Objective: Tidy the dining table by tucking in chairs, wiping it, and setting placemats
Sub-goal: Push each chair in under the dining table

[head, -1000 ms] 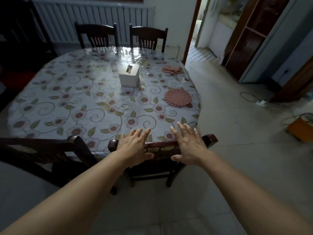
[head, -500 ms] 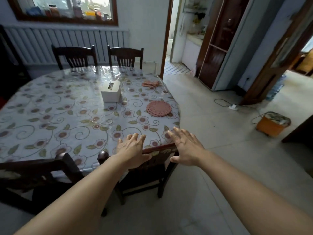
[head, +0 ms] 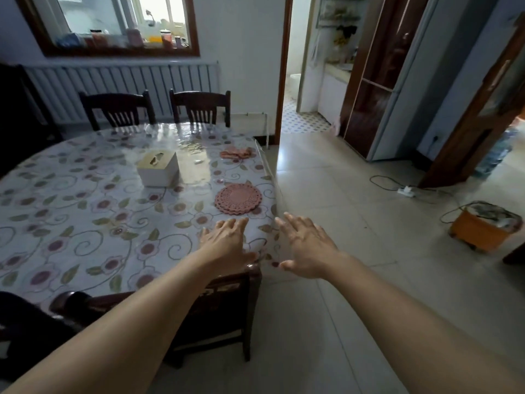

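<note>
The dining table (head: 85, 223) wears a floral cloth under clear plastic. A dark wooden chair (head: 227, 302) stands tucked against its near edge. My left hand (head: 224, 243) is stretched out flat over the table edge just above that chair's top rail, fingers straight. My right hand (head: 306, 245) hovers flat to the right, past the table's corner and over the floor, holding nothing. A stack of round pink placemats (head: 238, 198) lies just beyond my left hand. A crumpled pink cloth (head: 237, 152) sits at the far right of the table.
A white tissue box (head: 158, 168) stands mid-table. Two chairs (head: 119, 109) (head: 200, 106) are tucked in at the far side before a radiator; another chair (head: 31, 331) is at near left. On the floor to the right lie a power strip (head: 406, 191) and an orange box (head: 483, 228).
Both hands have come off the near chair's top rail and moved forward and right. The chair now sits further under the table. The view has lifted and swung right.
</note>
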Available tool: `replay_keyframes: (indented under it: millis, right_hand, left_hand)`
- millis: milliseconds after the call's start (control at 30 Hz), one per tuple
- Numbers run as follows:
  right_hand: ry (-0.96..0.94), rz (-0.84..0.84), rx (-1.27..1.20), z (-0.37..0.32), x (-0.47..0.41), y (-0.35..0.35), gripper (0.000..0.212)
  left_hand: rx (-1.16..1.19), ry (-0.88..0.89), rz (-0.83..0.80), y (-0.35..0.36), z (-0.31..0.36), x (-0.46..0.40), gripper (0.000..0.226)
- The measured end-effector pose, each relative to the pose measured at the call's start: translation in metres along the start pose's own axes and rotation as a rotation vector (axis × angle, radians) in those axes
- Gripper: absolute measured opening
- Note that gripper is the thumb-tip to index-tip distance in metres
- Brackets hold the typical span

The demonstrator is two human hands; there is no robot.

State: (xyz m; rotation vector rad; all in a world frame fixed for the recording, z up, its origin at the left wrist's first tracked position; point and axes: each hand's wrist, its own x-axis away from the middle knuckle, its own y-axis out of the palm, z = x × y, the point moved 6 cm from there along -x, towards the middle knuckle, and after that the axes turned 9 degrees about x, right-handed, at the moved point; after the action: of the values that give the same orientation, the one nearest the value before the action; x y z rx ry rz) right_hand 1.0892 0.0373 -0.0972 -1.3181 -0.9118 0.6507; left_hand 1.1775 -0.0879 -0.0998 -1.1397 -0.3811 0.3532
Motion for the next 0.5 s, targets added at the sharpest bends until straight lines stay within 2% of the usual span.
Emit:
replay_keyframes:
  millis: [300, 500]
  right_hand:
    - [-0.033, 0.036, 0.000, 0.131, -0.046, -0.015, 0.095]
    - [-0.071, 0.055, 0.033, 0.198, -0.131, -0.033, 0.094]
  left_hand:
    - [0.003, -0.075, -0.019, 0.009, 0.077, -0.099, 0.089]
    - [0.019, -0.097, -0.007, 0.012, 0.097, -0.206, 0.093]
